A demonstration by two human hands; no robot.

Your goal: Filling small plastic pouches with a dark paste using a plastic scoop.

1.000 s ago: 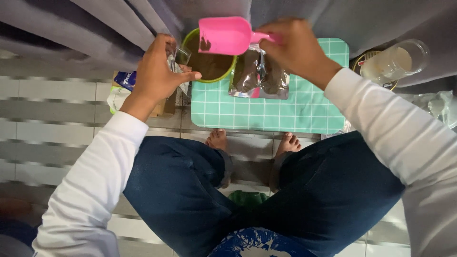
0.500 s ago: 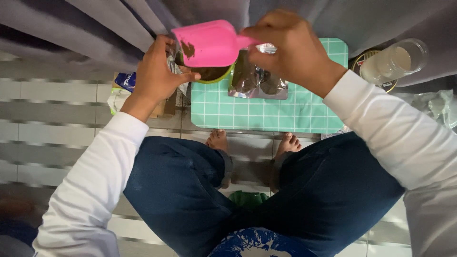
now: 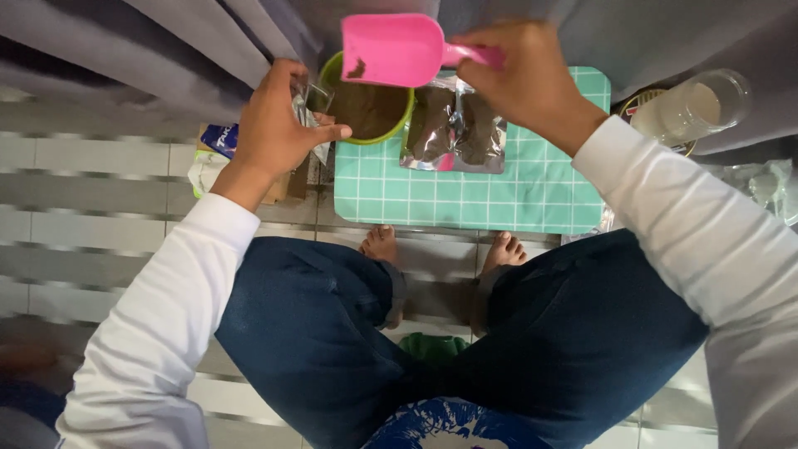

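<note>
My right hand (image 3: 524, 79) grips the handle of a pink plastic scoop (image 3: 397, 50), held in the air above a green bowl (image 3: 366, 108) filled with brown powder. Traces of brown powder cling to the scoop. My left hand (image 3: 278, 125) holds a small clear plastic bag (image 3: 309, 104) just left of the bowl's rim. A clear packet of brown powder (image 3: 455, 129) lies on a teal checked mat (image 3: 474, 191) to the right of the bowl.
A clear glass jar (image 3: 690, 108) lies on a round tray at the right. Small packages (image 3: 212, 154) sit left of the mat. Grey curtain folds hang along the top. My knees in dark jeans and bare feet (image 3: 382, 245) are below the mat, on a tiled floor.
My right hand has swung the pink scoop from over the bowl's left side to higher up and to the right, uncovering the bowl. My left hand has stayed by the rim.
</note>
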